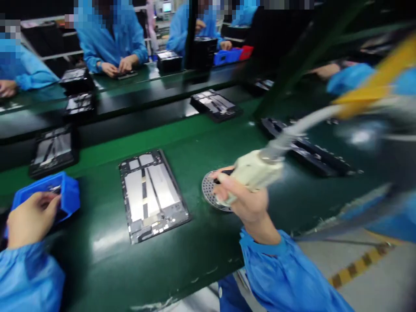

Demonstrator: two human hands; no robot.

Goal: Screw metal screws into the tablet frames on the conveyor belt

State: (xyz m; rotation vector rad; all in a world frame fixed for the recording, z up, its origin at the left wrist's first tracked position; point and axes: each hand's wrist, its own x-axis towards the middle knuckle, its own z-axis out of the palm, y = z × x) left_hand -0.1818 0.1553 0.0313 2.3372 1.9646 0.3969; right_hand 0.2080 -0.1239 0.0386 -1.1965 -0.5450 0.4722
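Note:
My left hand (32,216) reaches over the near side of a blue plastic bin (69,195), its thumb and fingers pinched together. What they hold, if anything, cannot be made out; small dark parts show inside the bin. My right hand (248,199) is wrapped round a cream-coloured electric screwdriver (258,169) with a thick grey cord; its tip is hidden. Beneath that hand lies a round metal disc with many holes (209,190). Between my hands an opened tablet (152,190) lies flat, showing silvery battery cells and dark ribbon cables.
More opened tablets lie at left (53,149) and behind (216,104). Long black parts (302,147) lie on the right of the green bench (208,251). A yellow hanging piece (380,82) crosses upper right, blurred. Across the bench, people in blue work with their hands.

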